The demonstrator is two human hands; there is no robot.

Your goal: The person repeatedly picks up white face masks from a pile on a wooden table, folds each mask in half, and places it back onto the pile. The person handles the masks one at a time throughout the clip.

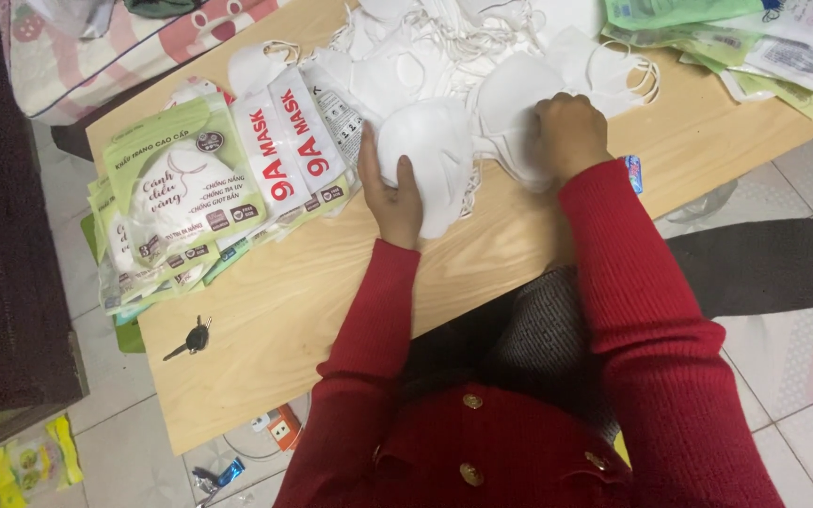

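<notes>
Left hand (392, 193) grip closed on white mask (430, 155) — right hand (568, 132) pressing mask pile (510, 113), fingers curled.

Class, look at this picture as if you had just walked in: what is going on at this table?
A person in a red top sits at a wooden table. The left hand holds a white face mask, and the right hand rests on another white mask beside it. A loose heap of white masks lies beyond the hands. Printed mask packets are stacked to the left, more packets to the far right, and keys near the table's edge.
</notes>
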